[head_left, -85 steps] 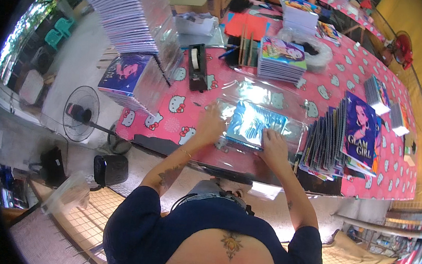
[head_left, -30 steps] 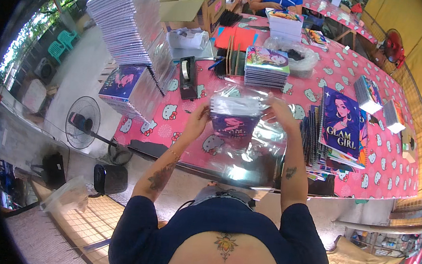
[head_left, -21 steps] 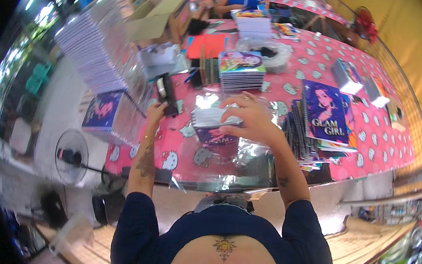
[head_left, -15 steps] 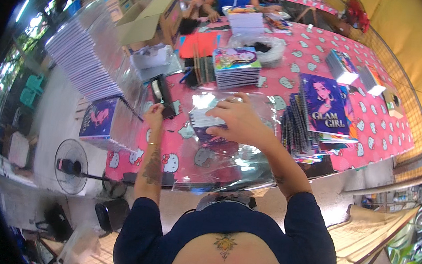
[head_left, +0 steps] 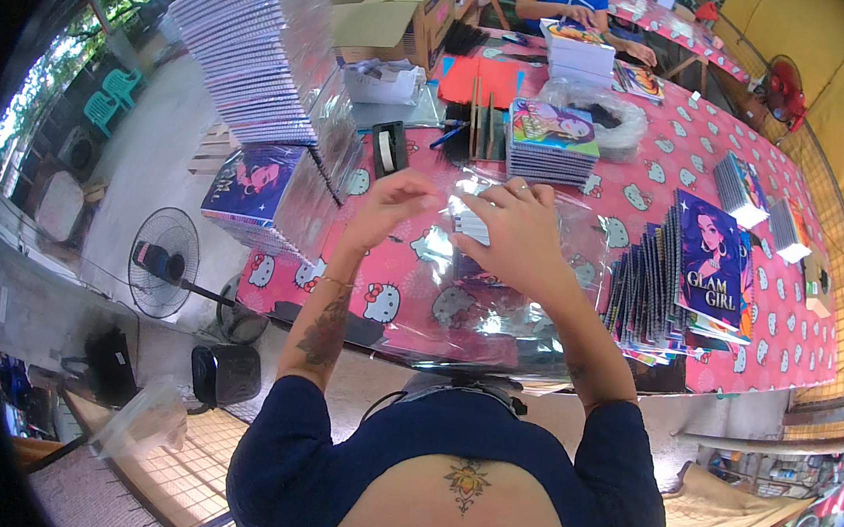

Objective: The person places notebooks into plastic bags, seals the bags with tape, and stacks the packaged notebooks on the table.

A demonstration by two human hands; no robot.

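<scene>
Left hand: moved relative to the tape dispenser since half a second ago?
Yes. The left hand has moved right, from the near end of the black tape dispenser toward the right hand.

Tape dispenser (head_left: 389,150) on the table (head_left: 782,340): notebook tower (head_left: 244,57) at its left, carton (head_left: 425,25) behind, notebook pile (head_left: 643,293) front-right.

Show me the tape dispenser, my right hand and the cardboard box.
Tape dispenser (head_left: 387,150), head view: its tape roll.
Right hand (head_left: 523,234), head view: back of the hand.
Cardboard box (head_left: 375,26), head view: near flap.
</scene>
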